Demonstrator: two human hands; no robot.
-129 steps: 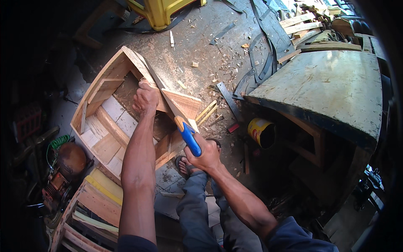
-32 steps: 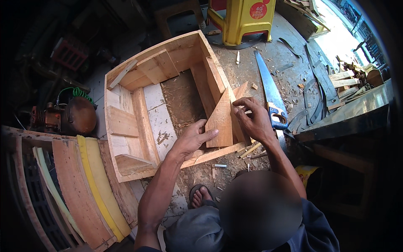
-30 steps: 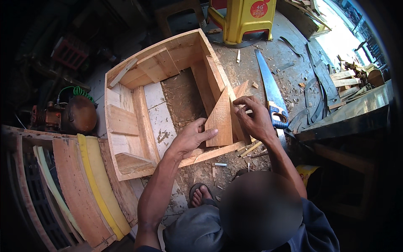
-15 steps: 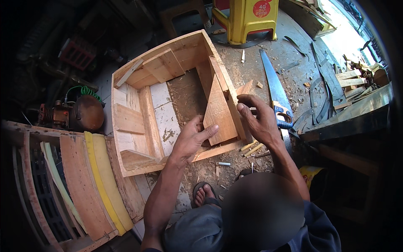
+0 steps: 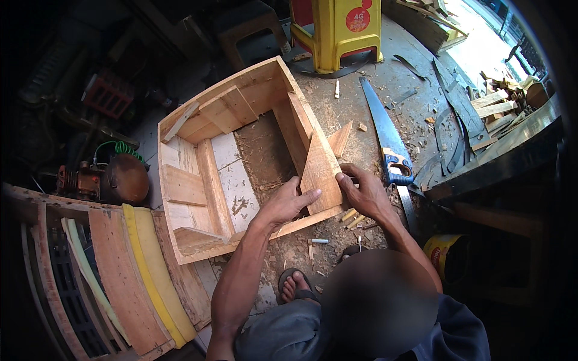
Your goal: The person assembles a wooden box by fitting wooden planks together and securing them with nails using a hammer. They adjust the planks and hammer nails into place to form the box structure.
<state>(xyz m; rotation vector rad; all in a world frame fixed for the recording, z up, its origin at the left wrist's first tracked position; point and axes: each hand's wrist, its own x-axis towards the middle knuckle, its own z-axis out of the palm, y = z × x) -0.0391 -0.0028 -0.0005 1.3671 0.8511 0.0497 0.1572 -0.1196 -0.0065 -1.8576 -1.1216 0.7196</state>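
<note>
A triangular piece of wood (image 5: 322,175) lies tilted at the near right corner of an open wooden frame (image 5: 198,256). My left hand (image 5: 284,203) grips its left edge, thumb on top and fingers partly hidden beneath. At its right edge, my right hand (image 5: 363,191) pinches it with the thumb on the face. The frame is box-shaped, with the floor showing through its middle. Short wooden blocks, such as the one on the left wall (image 5: 185,182), are set inside it. Another pointed wood offcut (image 5: 341,139) rests just outside the right wall.
Right of the frame lies a handsaw (image 5: 385,129) with a blue-black handle. A yellow stool (image 5: 337,42) stands at the far side. Curved slats with yellow foam (image 5: 153,265) are at left, near a compressor (image 5: 123,177). Wood scraps (image 5: 503,111) pile at far right; a yellow tin (image 5: 445,257) sits near right.
My right hand has come down and left onto the triangular piece. The piece has shifted right and up, now overlapping the frame's right rim. My left hand still holds it.
</note>
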